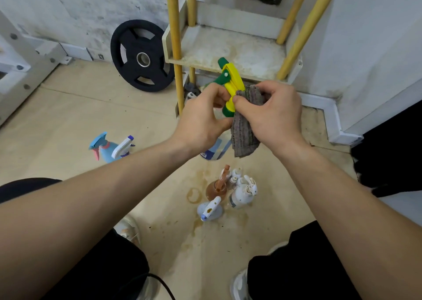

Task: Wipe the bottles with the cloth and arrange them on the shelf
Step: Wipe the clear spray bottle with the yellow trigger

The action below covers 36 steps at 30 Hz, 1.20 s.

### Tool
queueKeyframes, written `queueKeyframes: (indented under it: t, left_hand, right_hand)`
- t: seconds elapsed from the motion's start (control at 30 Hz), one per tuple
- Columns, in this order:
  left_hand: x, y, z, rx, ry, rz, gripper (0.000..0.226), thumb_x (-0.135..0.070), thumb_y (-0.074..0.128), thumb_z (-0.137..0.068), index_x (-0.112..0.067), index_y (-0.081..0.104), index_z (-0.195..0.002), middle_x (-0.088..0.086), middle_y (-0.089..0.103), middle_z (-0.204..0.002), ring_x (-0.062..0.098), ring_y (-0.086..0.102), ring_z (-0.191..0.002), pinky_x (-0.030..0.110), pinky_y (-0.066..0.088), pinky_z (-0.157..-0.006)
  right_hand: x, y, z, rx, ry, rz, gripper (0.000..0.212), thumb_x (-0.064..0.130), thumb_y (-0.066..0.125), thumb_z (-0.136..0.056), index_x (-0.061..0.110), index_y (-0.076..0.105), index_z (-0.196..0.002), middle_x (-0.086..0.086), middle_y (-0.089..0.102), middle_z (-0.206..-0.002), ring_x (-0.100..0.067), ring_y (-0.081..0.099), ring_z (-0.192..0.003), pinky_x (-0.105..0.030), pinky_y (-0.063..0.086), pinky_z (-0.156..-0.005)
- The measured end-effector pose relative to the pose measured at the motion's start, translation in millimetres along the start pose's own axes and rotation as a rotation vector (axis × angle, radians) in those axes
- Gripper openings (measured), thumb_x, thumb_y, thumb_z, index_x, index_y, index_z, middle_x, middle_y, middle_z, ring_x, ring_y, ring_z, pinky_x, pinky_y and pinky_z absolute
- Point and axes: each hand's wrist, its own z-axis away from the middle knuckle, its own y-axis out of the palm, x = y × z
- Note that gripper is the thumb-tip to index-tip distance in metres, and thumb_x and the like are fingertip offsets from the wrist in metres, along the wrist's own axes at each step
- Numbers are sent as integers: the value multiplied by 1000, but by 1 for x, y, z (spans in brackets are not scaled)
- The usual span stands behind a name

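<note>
- Left hand (201, 119) curled round neck of spray bottle (231, 81), held up in front of shelf (239, 51) — steadies it for wiping.
- Right hand (274, 115) pinches cloth (244, 128) against trigger head, thumb pressing; remainder hangs loose.
- Other bottles (230, 190) stand on floor below — prob. awaiting wipe.
- Step: wiping; shelving pending.
</note>
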Motion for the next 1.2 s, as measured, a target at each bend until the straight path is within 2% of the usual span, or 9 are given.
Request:
queueKeyframes:
  t: [0.17,0.27,0.37,0.47,0.7,0.83,0.97,1.1,1.2]
  left_hand:
    - [4,-2,-12,-19,-23,118,38,-14,85,-73,-15,56,-98,-3,64,-90,25,65,-90,43,55,-85]
    - [4,-14,-21,31,-59,256,33,0,79,-82,-9,57,-105,7,70,-97,24,68,-95,36,57,-90]
    - [3,-27,-26,98,-89,408,27,8,63,-93,3,57,-118,14,72,-110,20,70,-107,28,55,-93]
    - [2,-38,-31,156,-58,429,28,6,53,-99,10,55,-127,15,72,-112,15,70,-108,23,53,-93]
    - [3,-47,-37,309,-22,526,26,-6,48,-97,1,58,-120,8,69,-106,22,64,-107,42,46,-108]
    - [4,-43,-36,337,-30,574,25,-6,47,-96,-2,63,-115,10,67,-109,27,61,-108,54,41,-105]
    - [3,-36,-37,305,-88,643,30,-7,51,-94,2,62,-120,11,68,-112,21,63,-110,40,44,-105]
    - [-1,-30,-37,305,-77,717,27,-6,54,-94,0,64,-119,8,71,-108,19,65,-105,31,49,-97]
    - [-5,-26,-35,287,-91,725,34,-7,57,-91,3,63,-123,10,72,-107,19,67,-104,30,51,-94]
  right_hand:
    - [-3,-4,-3,113,60,-269,16,30,85,-81,16,76,-81,2,74,-72,-8,65,-65,-33,55,-59]
    - [-10,-12,-6,143,99,-469,6,13,77,-89,18,75,-91,8,77,-79,-5,72,-77,-25,57,-70]
    - [-21,-22,-12,73,138,-449,4,14,70,-96,16,73,-94,8,76,-84,-4,72,-79,-22,55,-69]
    - [-28,-25,-18,14,187,-449,14,18,66,-98,6,73,-98,-4,74,-89,-11,70,-82,-40,61,-75]
    - [-15,-18,-14,39,166,-528,29,30,63,-94,2,72,-96,-23,74,-99,-21,69,-90,-55,57,-88]
    - [-3,-15,-9,106,183,-726,18,14,56,-104,6,71,-103,-5,78,-91,-20,75,-90,-38,61,-81]
    - [8,-4,-2,94,131,-744,13,12,60,-101,5,71,-101,-17,77,-95,-31,75,-93,-49,61,-87]
    - [8,3,1,-10,103,-631,6,9,71,-94,14,72,-96,2,78,-86,-9,72,-81,-28,59,-75]
    - [8,5,1,-121,109,-587,17,10,79,-86,17,69,-98,3,77,-92,-7,73,-85,-27,58,-78]
